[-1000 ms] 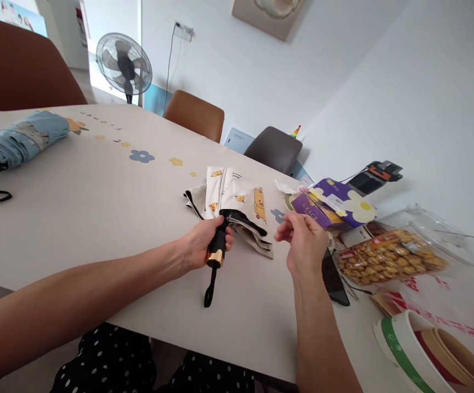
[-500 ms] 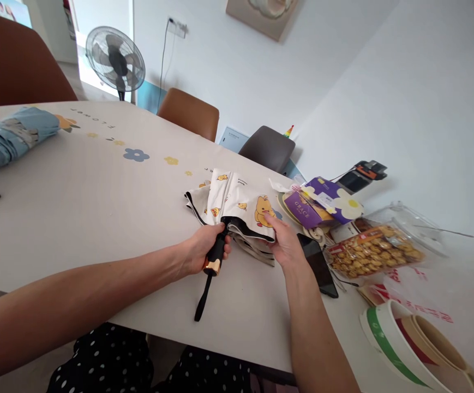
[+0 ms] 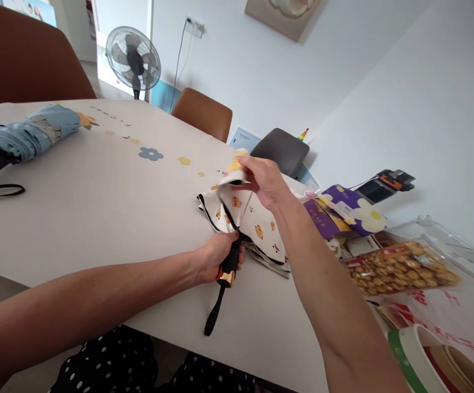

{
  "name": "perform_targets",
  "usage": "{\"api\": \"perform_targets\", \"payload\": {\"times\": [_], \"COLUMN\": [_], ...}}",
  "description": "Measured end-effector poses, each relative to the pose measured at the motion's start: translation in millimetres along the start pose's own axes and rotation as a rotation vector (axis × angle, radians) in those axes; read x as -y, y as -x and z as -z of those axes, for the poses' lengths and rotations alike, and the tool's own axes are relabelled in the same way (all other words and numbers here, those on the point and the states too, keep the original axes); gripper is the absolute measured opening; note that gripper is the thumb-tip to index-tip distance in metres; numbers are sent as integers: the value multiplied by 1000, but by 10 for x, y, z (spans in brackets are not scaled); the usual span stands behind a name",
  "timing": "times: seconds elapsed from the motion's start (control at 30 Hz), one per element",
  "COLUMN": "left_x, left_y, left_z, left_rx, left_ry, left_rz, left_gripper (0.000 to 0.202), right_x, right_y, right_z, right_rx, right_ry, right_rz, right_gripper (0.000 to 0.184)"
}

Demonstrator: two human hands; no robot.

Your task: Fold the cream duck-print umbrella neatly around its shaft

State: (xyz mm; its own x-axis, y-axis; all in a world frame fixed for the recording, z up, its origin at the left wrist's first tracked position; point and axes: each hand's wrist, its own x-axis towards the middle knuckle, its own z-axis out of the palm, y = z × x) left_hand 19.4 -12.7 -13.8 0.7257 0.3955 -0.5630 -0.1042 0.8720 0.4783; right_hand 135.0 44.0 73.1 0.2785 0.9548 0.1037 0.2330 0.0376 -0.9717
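A cream folding umbrella (image 3: pixel 257 229) printed with yellow ducks lies on the white table (image 3: pixel 97 213). My left hand (image 3: pixel 216 256) is closed round its black handle with the gold ring, and a black wrist strap (image 3: pixel 214 314) trails toward me. My right hand (image 3: pixel 263 180) reaches across above the canopy and pinches a fold of the fabric, lifting it up and to the left.
A folded light-blue umbrella (image 3: pixel 28 136) with a black strap lies at the far left. On the right are a purple flowered packet (image 3: pixel 343 210), a clear bag of snacks (image 3: pixel 400 265), a stapler-like black device (image 3: pixel 388 183) and stacked bowls (image 3: pixel 433 363). Chairs and a fan stand beyond the table.
My right hand went from hovering, down onto the canopy's near edge, then pulled a fold of fabric up and over to the left. My left hand kept hold of the handle.
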Motion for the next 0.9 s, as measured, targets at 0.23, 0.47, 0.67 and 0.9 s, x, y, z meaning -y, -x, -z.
{"api": "perform_targets", "payload": {"times": [0.23, 0.47, 0.67, 0.9], "left_x": [-9, -1, -24, -40], "left_y": [16, -2, 28, 38], "left_z": [-3, 18, -15, 15], "left_rx": [-25, 14, 3, 53], "left_ry": [-89, -44, -76, -92], "left_rz": [21, 22, 45, 93], "left_gripper": [11, 14, 17, 23], "right_x": [-67, -595, -1015, -1039], "right_y": [294, 1022, 1260, 1269], "right_z": [-123, 295, 413, 411], "right_rx": [29, 97, 97, 88], "right_ry": [245, 651, 929, 979], "right_rz": [194, 401, 543, 533], "right_gripper": [22, 30, 49, 47]}}
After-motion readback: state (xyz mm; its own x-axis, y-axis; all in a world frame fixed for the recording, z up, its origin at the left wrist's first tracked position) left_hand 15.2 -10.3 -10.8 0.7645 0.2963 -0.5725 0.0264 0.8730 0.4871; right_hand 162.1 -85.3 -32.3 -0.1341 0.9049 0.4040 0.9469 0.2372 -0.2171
